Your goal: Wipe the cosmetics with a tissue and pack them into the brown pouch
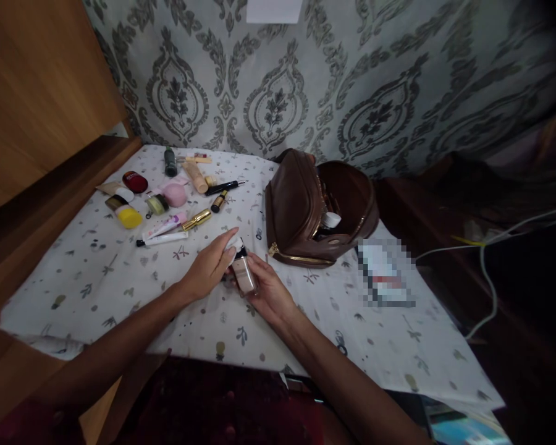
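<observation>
My right hand (269,292) grips a small glass bottle of beige foundation (244,273) with a dark cap, held just above the printed white cloth (97,272). My left hand (209,266) presses a small white pad or tissue (234,246) against the bottle's cap end. Both hands meet at the middle of the table, a short way in front of an open brown leather pouch (296,210) with a gold zipper.
Several cosmetics lie at the far left: a yellow-capped tube (128,216), pink sponge (175,194), gold lipstick (197,219), black pencil (223,186), red compact (134,182), green bottle (170,162). A white cable (486,272) hangs right. Patterned wall behind, wooden panel left.
</observation>
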The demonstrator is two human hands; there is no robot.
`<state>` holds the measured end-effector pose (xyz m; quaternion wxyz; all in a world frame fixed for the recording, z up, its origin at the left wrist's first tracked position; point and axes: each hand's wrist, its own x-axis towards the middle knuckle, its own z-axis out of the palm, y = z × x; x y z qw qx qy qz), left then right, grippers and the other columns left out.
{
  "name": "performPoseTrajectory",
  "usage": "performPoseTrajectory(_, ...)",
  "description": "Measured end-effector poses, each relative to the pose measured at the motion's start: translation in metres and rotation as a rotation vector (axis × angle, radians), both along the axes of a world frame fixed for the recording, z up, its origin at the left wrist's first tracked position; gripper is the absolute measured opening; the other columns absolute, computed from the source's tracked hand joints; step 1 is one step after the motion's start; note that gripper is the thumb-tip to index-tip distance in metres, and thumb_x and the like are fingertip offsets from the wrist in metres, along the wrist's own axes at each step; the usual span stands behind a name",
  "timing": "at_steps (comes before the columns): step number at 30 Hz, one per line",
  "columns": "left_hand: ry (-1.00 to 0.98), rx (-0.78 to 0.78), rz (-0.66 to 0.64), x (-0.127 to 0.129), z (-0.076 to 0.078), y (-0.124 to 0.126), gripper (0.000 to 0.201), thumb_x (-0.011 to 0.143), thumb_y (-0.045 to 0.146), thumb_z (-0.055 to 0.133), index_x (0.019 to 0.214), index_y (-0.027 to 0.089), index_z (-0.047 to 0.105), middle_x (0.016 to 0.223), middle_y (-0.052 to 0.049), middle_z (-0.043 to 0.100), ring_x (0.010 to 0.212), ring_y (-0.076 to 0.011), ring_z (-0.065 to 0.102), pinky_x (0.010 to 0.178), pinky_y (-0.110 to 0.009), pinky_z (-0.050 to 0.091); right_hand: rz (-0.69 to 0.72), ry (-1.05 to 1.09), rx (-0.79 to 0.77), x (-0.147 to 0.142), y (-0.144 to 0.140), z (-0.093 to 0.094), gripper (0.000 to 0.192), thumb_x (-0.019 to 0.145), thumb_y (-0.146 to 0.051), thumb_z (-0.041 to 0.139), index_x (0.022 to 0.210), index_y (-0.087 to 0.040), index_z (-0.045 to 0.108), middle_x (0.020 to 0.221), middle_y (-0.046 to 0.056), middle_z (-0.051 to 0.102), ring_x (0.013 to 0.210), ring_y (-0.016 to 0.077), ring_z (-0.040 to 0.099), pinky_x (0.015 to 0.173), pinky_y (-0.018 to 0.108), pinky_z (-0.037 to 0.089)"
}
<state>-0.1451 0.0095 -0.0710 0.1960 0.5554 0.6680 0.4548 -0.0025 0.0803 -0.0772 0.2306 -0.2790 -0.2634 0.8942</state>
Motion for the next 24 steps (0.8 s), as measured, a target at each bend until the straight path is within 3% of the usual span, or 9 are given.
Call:
performPoseTrajectory(4, -0.005, -0.016, -0.025, -0.0007, 0.0025, -0.0009, 0.055, 0.099, 0.047, 0.039, 0.142, 0.013, 0.047, 0.118, -0.012, 0.067, 0.1, -0.0229, 0.063, 0.092, -0.035, 0.047, 0.0, 0.063, 0.014, 0.0002, 0.0003, 0.0015, 0.034, 0.062, -0.033, 0.089, 0.086, -0.019, 0.068, 0.074, -0.003, 0.072, 0.058, 0.013, 0.065, 0.048, 0.022, 0.051)
performPoseTrajectory(7, -0.062, 0.03, -0.008, -0.0034, 0.0066, -0.0019, 0.042, 0.099, 0.048, 0.04, 0.112, 0.015, 0.062, 0.086, -0.003, 0.063, 0.079, -0.017, 0.058, 0.077, -0.029, 0.045, 0.009, 0.054, 0.065, 0.0001, -0.0017, 0.0037, 0.033, 0.063, -0.034, 0.089, 0.084, -0.017, 0.071, 0.073, -0.001, 0.071, 0.061, 0.0115, 0.063, 0.049, 0.02, 0.051)
performPoseTrajectory(9, -0.121, 0.05, 0.031, -0.0048, 0.0077, -0.0017, 0.042, 0.099, 0.051, 0.039, 0.086, 0.016, 0.059, 0.067, 0.003, 0.049, 0.065, -0.0131, 0.047, 0.065, -0.026, 0.04, 0.012, 0.029, 0.079, 0.0, -0.0027, 0.004, 0.033, 0.062, -0.031, 0.09, 0.085, -0.017, 0.071, 0.074, 0.0, 0.072, 0.063, 0.0117, 0.063, 0.048, 0.019, 0.05)
performPoseTrajectory(11, -0.199, 0.058, 0.061, -0.0058, 0.0069, -0.0005, 0.045, 0.098, 0.055, 0.039, 0.078, 0.018, 0.054, 0.063, 0.005, 0.041, 0.06, -0.0117, 0.04, 0.059, -0.025, 0.036, 0.018, 0.018, 0.08, 0.0001, -0.0027, 0.0035, 0.034, 0.06, -0.03, 0.091, 0.086, -0.017, 0.072, 0.076, 0.001, 0.073, 0.064, 0.0127, 0.065, 0.046, 0.019, 0.049)
performPoseTrajectory(14, -0.383, 0.028, 0.022, -0.007, 0.0048, 0.0013, 0.048, 0.097, 0.059, 0.04, 0.088, 0.016, 0.059, 0.066, 0.002, 0.051, 0.061, -0.0129, 0.046, 0.059, -0.025, 0.038, 0.053, 0.039, 0.106, 0.0008, -0.0015, 0.0027, 0.034, 0.063, -0.032, 0.089, 0.088, -0.016, 0.073, 0.077, 0.002, 0.073, 0.066, 0.0139, 0.066, 0.046, 0.019, 0.049)
performPoseTrajectory(18, -0.591, -0.055, -0.132, -0.0081, 0.0065, 0.0003, 0.056, 0.095, 0.063, 0.042, 0.113, 0.014, 0.063, 0.07, 0.0, 0.061, 0.06, -0.0153, 0.055, 0.058, -0.026, 0.043, 0.144, 0.091, 0.126, 0.0023, 0.0008, 0.0026, 0.034, 0.069, -0.036, 0.086, 0.09, -0.013, 0.073, 0.078, 0.006, 0.073, 0.065, 0.0139, 0.066, 0.043, 0.017, 0.046)
performPoseTrajectory(24, -0.371, 0.05, -0.113, -0.0074, 0.0067, -0.0016, 0.054, 0.098, 0.061, 0.038, 0.109, 0.016, 0.067, 0.083, -0.003, 0.064, 0.078, -0.0172, 0.058, 0.078, -0.029, 0.048, 0.158, 0.112, 0.157, 0.0028, 0.0006, 0.0016, 0.031, 0.071, -0.037, 0.085, 0.088, -0.013, 0.074, 0.077, 0.005, 0.072, 0.064, 0.0127, 0.066, 0.041, 0.016, 0.044)
